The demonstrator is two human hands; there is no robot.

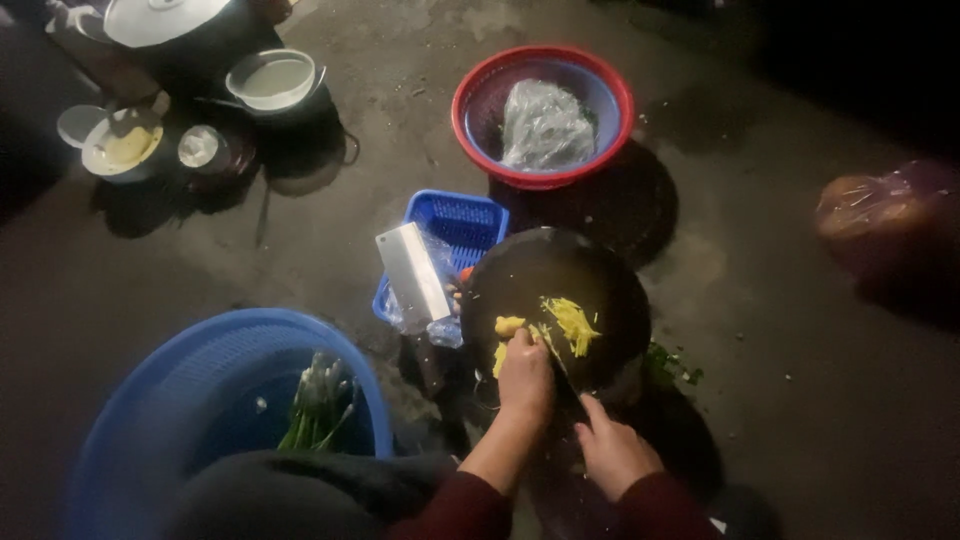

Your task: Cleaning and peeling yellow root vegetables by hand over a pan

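At centre frame, a round dark chopping board (600,285) on the concrete floor (800,400) carries one heap of thin yellow shreds (572,322) and what looks like a yellow root piece (509,325), though dim light blurs it. The left hand (525,378) curls over that piece, apparently pinning it steady; the right hand (612,452) closes on a dark knife handle (578,400), its blade hard to make out. A wide steel cleaver (412,272) rests on a blue rectangular plastic basket (455,225) just left of the board. Two more baskets flank: a red-rimmed round basket (543,52) holding a clear bag (543,125) at upper centre, a large blue round basket (180,400) with green onions (318,402) at lower left.
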